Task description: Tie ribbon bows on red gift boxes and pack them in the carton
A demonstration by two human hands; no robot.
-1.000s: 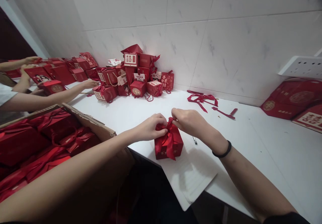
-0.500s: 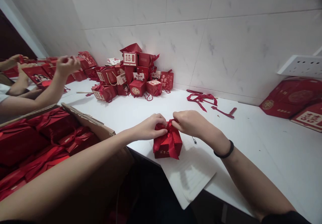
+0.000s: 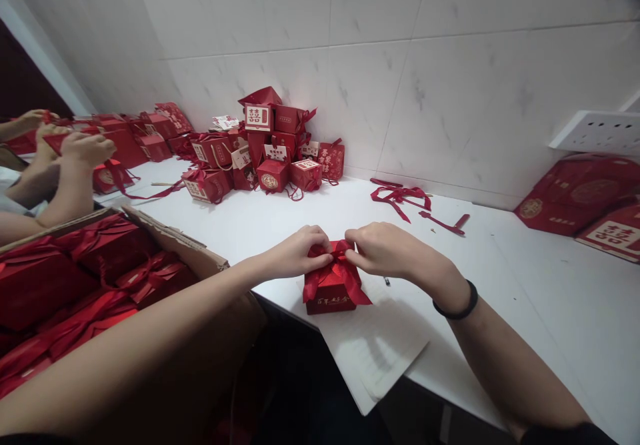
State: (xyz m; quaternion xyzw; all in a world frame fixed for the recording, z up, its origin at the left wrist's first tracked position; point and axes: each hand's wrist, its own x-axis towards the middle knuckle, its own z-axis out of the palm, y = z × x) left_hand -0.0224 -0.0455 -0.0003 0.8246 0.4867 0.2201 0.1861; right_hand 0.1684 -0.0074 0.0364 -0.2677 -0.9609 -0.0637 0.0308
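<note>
A small red gift box (image 3: pixel 330 291) with gold lettering stands at the near edge of the white table (image 3: pixel 500 278). A red ribbon bow (image 3: pixel 337 253) sits on top of it. My left hand (image 3: pixel 297 251) pinches the bow's left loop with closed fingers. My right hand (image 3: pixel 385 250), a black band on its wrist, pinches the right loop. Two ribbon tails hang down the box's front.
A cardboard carton (image 3: pixel 165 238) at the left holds several ribboned red boxes. A pile of red gift boxes (image 3: pixel 265 148) leans on the tiled wall. Loose ribbons (image 3: pixel 400 198) lie behind my hands. Flat red boxes (image 3: pixel 580 195) lie at right. Another person's hands (image 3: pixel 80 151) handle ribbon at far left.
The box has turned so its lettered front faces me, and the bow has been drawn tighter and flatter. The other person's hand pulled back from the pile with a ribbon.
</note>
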